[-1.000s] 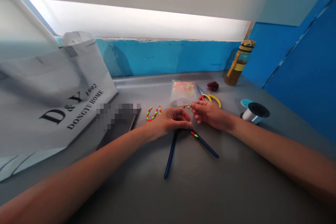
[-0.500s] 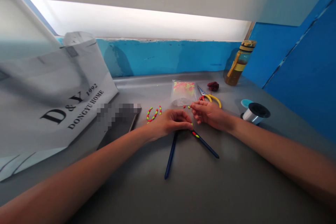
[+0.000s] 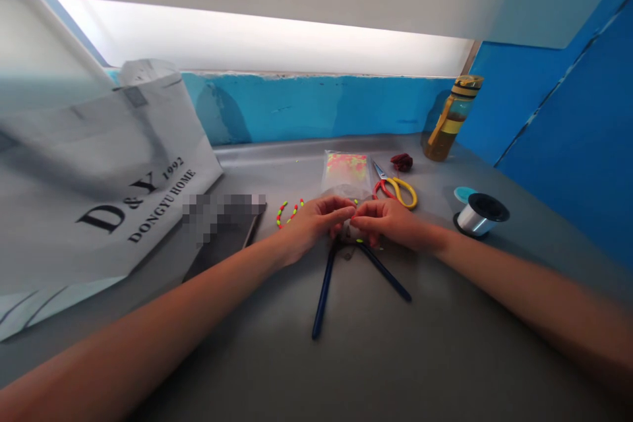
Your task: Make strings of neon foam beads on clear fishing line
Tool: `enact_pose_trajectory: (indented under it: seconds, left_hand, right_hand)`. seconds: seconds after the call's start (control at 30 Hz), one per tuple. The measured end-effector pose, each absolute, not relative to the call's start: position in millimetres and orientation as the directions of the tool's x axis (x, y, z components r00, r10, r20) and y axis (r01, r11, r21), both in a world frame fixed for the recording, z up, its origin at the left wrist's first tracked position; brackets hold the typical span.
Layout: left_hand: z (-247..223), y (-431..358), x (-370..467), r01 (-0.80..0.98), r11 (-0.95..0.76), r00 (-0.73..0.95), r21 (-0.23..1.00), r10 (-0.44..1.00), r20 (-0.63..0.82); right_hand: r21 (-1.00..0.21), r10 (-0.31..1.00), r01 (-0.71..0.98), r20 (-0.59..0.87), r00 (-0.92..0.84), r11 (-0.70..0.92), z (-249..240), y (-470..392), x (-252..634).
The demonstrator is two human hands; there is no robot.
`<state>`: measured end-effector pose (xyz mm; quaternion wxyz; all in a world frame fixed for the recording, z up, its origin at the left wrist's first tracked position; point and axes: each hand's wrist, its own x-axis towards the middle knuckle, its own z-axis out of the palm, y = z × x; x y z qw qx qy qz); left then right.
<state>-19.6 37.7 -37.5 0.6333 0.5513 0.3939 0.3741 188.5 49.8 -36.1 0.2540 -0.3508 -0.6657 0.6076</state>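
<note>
My left hand (image 3: 324,219) and my right hand (image 3: 388,221) meet fingertip to fingertip above the dark blue-handled pliers (image 3: 386,271). Both are pinched closed. A tiny red bead (image 3: 353,216) shows at the right fingertips; what the left fingers grip is too small to make out. One yellow-green bead (image 3: 359,241) lies by the pliers' head, and another (image 3: 355,202) shows just beyond the fingers. To the left of my left hand, a curved string of red and yellow-green beads (image 3: 279,216) rests on the table, partly hidden by that hand.
Behind my hands lies a clear bag of beads (image 3: 346,168), with scissors (image 3: 405,192) and a dark red bundle (image 3: 401,162) beside it. A wire spool (image 3: 477,215) and a bottle (image 3: 448,125) stand right. A large white bag (image 3: 99,191) and a dark flat object (image 3: 222,237) occupy the left.
My right hand has moved left and my left hand slightly up, so their fingertips now meet. The red bead near the pliers is no longer visible there.
</note>
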Motion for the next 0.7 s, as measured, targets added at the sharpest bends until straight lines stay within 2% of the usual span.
enact_pose_trajectory:
  seconds: [0.23,0.53,0.7]
  left_hand:
    - [-33.9,35.8,-19.1,0.025,0.076,0.394,0.997,0.916,-0.080]
    - [-39.5,41.2,-20.7,-0.181,0.218,0.370,0.959,0.919,-0.139]
    - [-35.9,39.9,-19.3,-0.228,0.222,0.337,0.948,0.931,-0.137]
  right_hand:
    - [-0.976,0.787,0.211,-0.083,-0.612,0.061,-35.4,45.9,184.8]
    - [-0.980,0.799,0.189,-0.071,-0.597,0.054,-35.7,46.7,187.2]
    - [-0.994,0.823,0.093,-0.100,-0.559,-0.058,-35.7,48.4,186.3]
